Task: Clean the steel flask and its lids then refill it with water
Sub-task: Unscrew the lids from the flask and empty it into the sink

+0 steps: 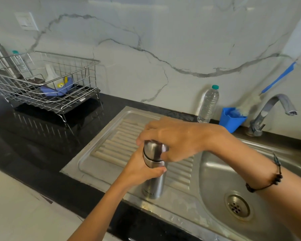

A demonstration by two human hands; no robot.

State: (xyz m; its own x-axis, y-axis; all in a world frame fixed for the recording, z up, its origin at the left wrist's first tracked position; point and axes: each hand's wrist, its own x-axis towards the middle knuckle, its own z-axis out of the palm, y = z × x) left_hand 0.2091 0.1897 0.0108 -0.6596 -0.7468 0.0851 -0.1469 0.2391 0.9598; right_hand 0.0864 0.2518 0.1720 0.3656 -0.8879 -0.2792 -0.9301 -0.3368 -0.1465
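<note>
A steel flask [154, 185] stands upright on the ribbed drainboard [111, 146] of the steel sink, close to its front edge. My left hand [141, 169] grips the flask's upper body from the left, thumb across the front. My right hand [172, 140] comes in from the right and curls over the steel lid [152, 150] on top, fingers round it. The lid sits on the flask's neck; a dark seam shows below it.
The sink bowl [215, 173] with its drain [237, 206] lies to the right, below a tap [274, 108]. A blue holder [231, 119] with a bottle brush [278, 79] and a plastic water bottle [208, 105] stand by the wall. A wire dish rack [45, 84] sits at the left on the black counter.
</note>
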